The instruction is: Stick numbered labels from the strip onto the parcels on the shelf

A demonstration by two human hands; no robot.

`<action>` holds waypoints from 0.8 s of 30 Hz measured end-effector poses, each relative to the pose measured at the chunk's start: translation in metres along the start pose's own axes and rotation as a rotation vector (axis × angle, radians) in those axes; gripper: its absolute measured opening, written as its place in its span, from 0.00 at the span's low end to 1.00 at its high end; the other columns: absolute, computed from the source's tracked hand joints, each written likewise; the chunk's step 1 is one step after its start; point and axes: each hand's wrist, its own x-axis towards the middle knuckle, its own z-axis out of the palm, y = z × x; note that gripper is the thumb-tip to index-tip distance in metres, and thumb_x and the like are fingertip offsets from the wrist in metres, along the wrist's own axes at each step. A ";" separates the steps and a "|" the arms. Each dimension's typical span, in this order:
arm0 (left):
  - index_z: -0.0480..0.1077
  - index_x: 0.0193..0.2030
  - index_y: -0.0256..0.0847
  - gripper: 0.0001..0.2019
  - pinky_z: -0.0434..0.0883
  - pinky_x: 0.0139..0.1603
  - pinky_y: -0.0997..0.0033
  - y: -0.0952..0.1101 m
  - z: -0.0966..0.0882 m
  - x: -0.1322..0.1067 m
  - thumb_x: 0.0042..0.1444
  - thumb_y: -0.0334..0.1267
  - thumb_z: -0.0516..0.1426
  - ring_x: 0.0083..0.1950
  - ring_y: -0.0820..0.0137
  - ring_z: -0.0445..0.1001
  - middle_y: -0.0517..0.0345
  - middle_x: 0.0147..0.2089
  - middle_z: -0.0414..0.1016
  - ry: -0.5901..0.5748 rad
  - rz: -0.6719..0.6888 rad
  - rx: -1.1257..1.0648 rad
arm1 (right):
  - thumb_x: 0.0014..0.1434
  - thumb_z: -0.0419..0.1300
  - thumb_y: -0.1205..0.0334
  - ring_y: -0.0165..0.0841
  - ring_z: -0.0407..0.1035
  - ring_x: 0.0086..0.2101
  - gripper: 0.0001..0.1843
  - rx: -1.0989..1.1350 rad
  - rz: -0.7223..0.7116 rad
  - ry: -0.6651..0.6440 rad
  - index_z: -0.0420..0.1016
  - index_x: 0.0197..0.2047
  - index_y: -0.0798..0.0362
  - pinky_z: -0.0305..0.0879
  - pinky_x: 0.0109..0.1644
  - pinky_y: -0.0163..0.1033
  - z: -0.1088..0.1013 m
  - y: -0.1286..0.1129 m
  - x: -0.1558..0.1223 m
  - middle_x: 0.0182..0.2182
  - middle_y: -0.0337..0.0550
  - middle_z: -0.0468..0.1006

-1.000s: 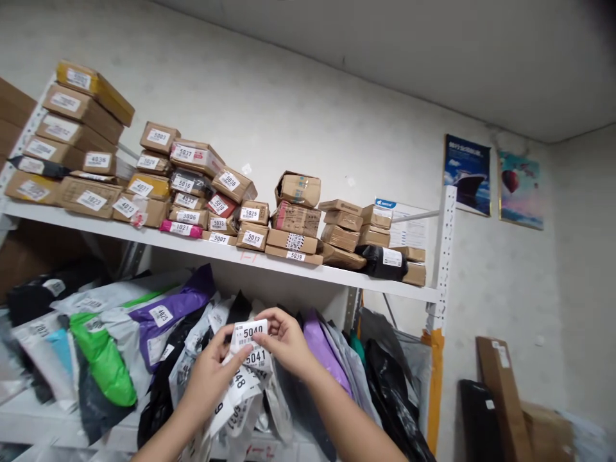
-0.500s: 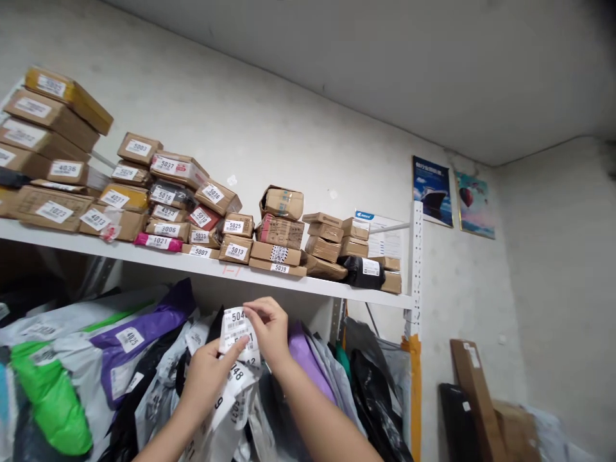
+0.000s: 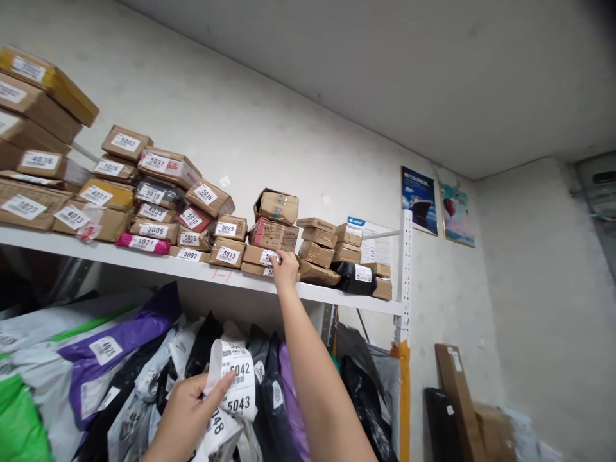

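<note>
Nearest, the left hand (image 3: 185, 414) pinches a strip of numbered labels (image 3: 235, 382) — thin, floppy paper, likely light and tearable, best held by its edge. Farther up, the right hand (image 3: 285, 269) presses fingertips, holding nothing, on a flat brown parcel (image 3: 257, 255) on the shelf (image 3: 332, 296) — stiff cardboard.

Two posters (image 3: 437, 205) on wall; purple mailer (image 3: 115, 340); leaning carton (image 3: 455, 391).

White label strip (image 3: 235, 378) — numbers 5042, 5043 showing — curling upright before the lower-shelf bags; flat brown box (image 3: 262, 256), small white label, on the upper shelf.
</note>
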 end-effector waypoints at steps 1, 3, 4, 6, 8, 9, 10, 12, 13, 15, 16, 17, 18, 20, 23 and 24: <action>0.53 0.19 0.42 0.27 0.55 0.29 0.73 -0.002 -0.001 0.000 0.50 0.64 0.49 0.27 0.71 0.53 0.62 0.23 0.50 -0.016 0.003 -0.012 | 0.50 0.65 0.65 0.37 0.69 0.36 0.15 -0.042 0.002 0.002 0.76 0.43 0.53 0.64 0.41 0.41 0.001 0.000 0.000 0.38 0.47 0.73; 0.53 0.19 0.41 0.27 0.55 0.28 0.73 -0.004 -0.002 0.001 0.49 0.64 0.49 0.27 0.70 0.54 0.61 0.22 0.51 -0.018 0.008 -0.028 | 0.49 0.67 0.60 0.40 0.68 0.38 0.22 -0.153 -0.013 0.021 0.71 0.48 0.52 0.64 0.39 0.41 0.000 -0.001 -0.001 0.44 0.51 0.69; 0.54 0.19 0.41 0.26 0.55 0.28 0.73 -0.003 -0.003 0.002 0.49 0.64 0.50 0.27 0.70 0.54 0.61 0.22 0.52 -0.009 0.012 -0.035 | 0.49 0.67 0.59 0.41 0.68 0.39 0.23 -0.199 -0.044 0.017 0.70 0.48 0.52 0.64 0.39 0.42 -0.001 -0.001 -0.001 0.45 0.52 0.69; 0.54 0.17 0.41 0.26 0.56 0.28 0.73 0.000 -0.007 0.003 0.48 0.63 0.51 0.26 0.70 0.55 0.61 0.20 0.53 0.028 0.020 -0.039 | 0.51 0.65 0.58 0.41 0.66 0.41 0.15 -0.232 -0.128 -0.025 0.71 0.42 0.52 0.63 0.41 0.42 -0.005 0.000 0.002 0.42 0.49 0.70; 0.57 0.17 0.41 0.26 0.57 0.27 0.73 0.005 -0.012 0.004 0.46 0.63 0.52 0.25 0.70 0.56 0.61 0.19 0.55 0.072 0.034 -0.039 | 0.55 0.60 0.61 0.41 0.65 0.44 0.06 -0.194 -0.173 -0.052 0.72 0.37 0.52 0.62 0.46 0.44 -0.011 0.001 0.002 0.39 0.49 0.72; 0.58 0.16 0.41 0.26 0.58 0.27 0.72 0.009 -0.015 0.005 0.46 0.63 0.52 0.25 0.70 0.57 0.60 0.19 0.57 0.080 0.046 -0.039 | 0.57 0.58 0.62 0.42 0.64 0.45 0.05 -0.187 -0.170 -0.032 0.72 0.37 0.53 0.61 0.49 0.45 -0.015 0.000 0.000 0.40 0.50 0.73; 0.60 0.16 0.40 0.26 0.58 0.27 0.72 0.012 -0.019 0.005 0.47 0.63 0.52 0.25 0.69 0.59 0.60 0.19 0.60 0.076 0.061 -0.041 | 0.58 0.56 0.62 0.42 0.64 0.46 0.06 -0.164 -0.162 -0.020 0.72 0.38 0.53 0.61 0.50 0.46 -0.019 -0.002 -0.006 0.41 0.51 0.74; 0.63 0.17 0.40 0.25 0.60 0.27 0.72 0.018 -0.025 0.007 0.49 0.61 0.51 0.24 0.68 0.61 0.58 0.19 0.64 0.050 0.105 -0.045 | 0.60 0.54 0.60 0.40 0.66 0.46 0.11 0.025 -0.149 -0.187 0.73 0.42 0.53 0.63 0.48 0.44 -0.027 -0.010 -0.025 0.42 0.51 0.75; 0.63 0.17 0.39 0.25 0.60 0.27 0.72 0.020 -0.028 0.008 0.50 0.60 0.51 0.24 0.68 0.62 0.58 0.19 0.66 0.039 0.129 -0.040 | 0.59 0.55 0.57 0.38 0.68 0.43 0.13 0.189 -0.130 -0.366 0.73 0.44 0.52 0.65 0.44 0.41 -0.031 -0.015 -0.038 0.41 0.49 0.76; 0.63 0.17 0.40 0.25 0.61 0.27 0.71 0.020 -0.032 0.012 0.52 0.59 0.49 0.24 0.68 0.63 0.57 0.19 0.66 0.038 0.177 -0.013 | 0.53 0.62 0.52 0.33 0.71 0.35 0.18 0.549 -0.035 -0.773 0.74 0.45 0.50 0.66 0.36 0.37 -0.037 -0.025 -0.066 0.38 0.44 0.77; 0.63 0.16 0.40 0.26 0.61 0.27 0.71 0.019 -0.033 0.015 0.52 0.59 0.48 0.24 0.68 0.63 0.58 0.19 0.66 0.035 0.198 0.016 | 0.49 0.65 0.51 0.31 0.71 0.32 0.20 0.682 0.034 -0.915 0.75 0.44 0.50 0.65 0.33 0.36 -0.039 -0.030 -0.079 0.36 0.42 0.78; 0.63 0.16 0.40 0.27 0.61 0.27 0.71 0.018 -0.033 0.017 0.53 0.59 0.48 0.24 0.68 0.64 0.58 0.18 0.65 0.032 0.207 0.053 | 0.46 0.67 0.50 0.30 0.70 0.29 0.20 0.756 0.104 -0.977 0.76 0.41 0.51 0.65 0.32 0.35 -0.041 -0.033 -0.090 0.33 0.41 0.78; 0.65 0.17 0.39 0.26 0.62 0.28 0.71 0.017 -0.034 0.020 0.53 0.59 0.49 0.24 0.67 0.65 0.58 0.19 0.66 0.030 0.200 0.087 | 0.43 0.69 0.51 0.28 0.69 0.27 0.19 0.791 0.163 -0.980 0.77 0.37 0.52 0.64 0.32 0.35 -0.043 -0.036 -0.099 0.30 0.40 0.77; 0.73 0.27 0.39 0.22 0.65 0.31 0.71 0.016 -0.035 0.026 0.50 0.58 0.54 0.28 0.65 0.69 0.58 0.24 0.72 0.039 0.148 0.089 | 0.42 0.70 0.51 0.28 0.68 0.26 0.16 0.813 0.245 -0.921 0.78 0.31 0.53 0.65 0.33 0.36 -0.046 -0.038 -0.109 0.25 0.38 0.76; 0.71 0.51 0.40 0.28 0.70 0.40 0.68 0.020 -0.039 0.033 0.47 0.55 0.60 0.39 0.60 0.75 0.54 0.38 0.79 -0.019 0.052 -0.102 | 0.41 0.70 0.54 0.31 0.71 0.29 0.15 0.803 0.229 -0.749 0.79 0.32 0.52 0.67 0.37 0.38 -0.050 -0.037 -0.113 0.28 0.40 0.78; 0.70 0.52 0.38 0.29 0.70 0.42 0.66 0.023 -0.040 0.035 0.47 0.55 0.60 0.41 0.58 0.75 0.51 0.40 0.79 -0.079 0.023 -0.152 | 0.42 0.70 0.55 0.31 0.71 0.31 0.13 0.789 0.190 -0.685 0.80 0.32 0.51 0.68 0.37 0.38 -0.051 -0.036 -0.113 0.30 0.41 0.78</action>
